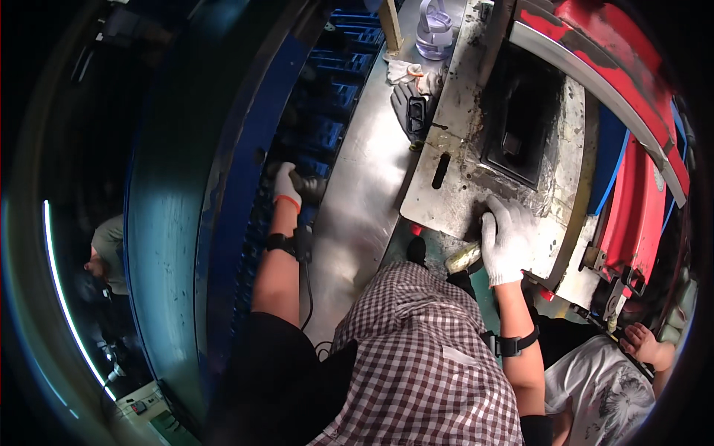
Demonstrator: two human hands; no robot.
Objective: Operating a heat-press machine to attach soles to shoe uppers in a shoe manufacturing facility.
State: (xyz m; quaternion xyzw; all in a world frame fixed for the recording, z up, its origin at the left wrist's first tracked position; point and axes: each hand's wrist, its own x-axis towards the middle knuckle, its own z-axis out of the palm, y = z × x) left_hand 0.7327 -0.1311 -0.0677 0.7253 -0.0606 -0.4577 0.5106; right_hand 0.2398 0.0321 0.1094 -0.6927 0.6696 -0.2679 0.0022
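My left hand (285,183), in a white knit glove with an orange cuff, reaches into the dark blue machine bed (316,111) on the left. Against its fingers lies a dark grey, rounded piece (311,186); shadow hides whether the fingers grip it. My right hand (509,239), also in a white glove, lies on the near edge of a worn pale metal plate (457,189), its fingers extended. Beyond that hand a dark rectangular block (524,119) sits in the plate. By the right thumb there is a pale yellowish, tube-like piece (464,258).
A smooth metal ledge (357,201) runs between the machine bed and the plate. Farther along it lie grey gloves with a black case (416,115) and a clear jug (434,30). A red curved machine frame (617,67) rises at right. Another person's hand (645,346) shows at lower right.
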